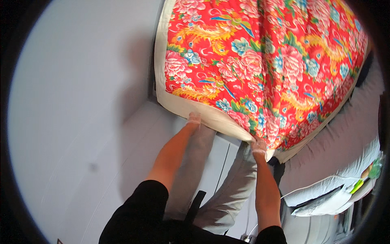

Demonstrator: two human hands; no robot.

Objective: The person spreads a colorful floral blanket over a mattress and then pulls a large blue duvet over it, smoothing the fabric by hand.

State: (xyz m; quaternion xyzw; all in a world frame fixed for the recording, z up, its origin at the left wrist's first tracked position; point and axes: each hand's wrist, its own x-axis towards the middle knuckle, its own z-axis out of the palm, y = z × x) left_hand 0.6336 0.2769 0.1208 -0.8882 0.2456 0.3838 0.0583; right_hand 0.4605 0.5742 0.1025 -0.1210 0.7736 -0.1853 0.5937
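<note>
A quilt (213, 70) lies spread before me, red with printed peonies and golden phoenixes and bordered in cream cloth. At its near edge, my left hand (194, 118) grips the cream border; the hand is blurred and its fingertips are hard to make out. Farther right, my right hand (259, 144) is closed on the same edge, where the fabric bunches up. Long folds run away from that bunched place through the quilt's middle. Something thin and translucent, like a clear glove cuff, shows around each wrist.
A pale wall (76, 91) rises along the left. On the right, a grey sheet (332, 140) covers a bed surface. A white cable (317, 183) crosses it near a white cloth bundle (326, 206) and a green object (375, 167). A power strip (248, 238) sits low near my legs.
</note>
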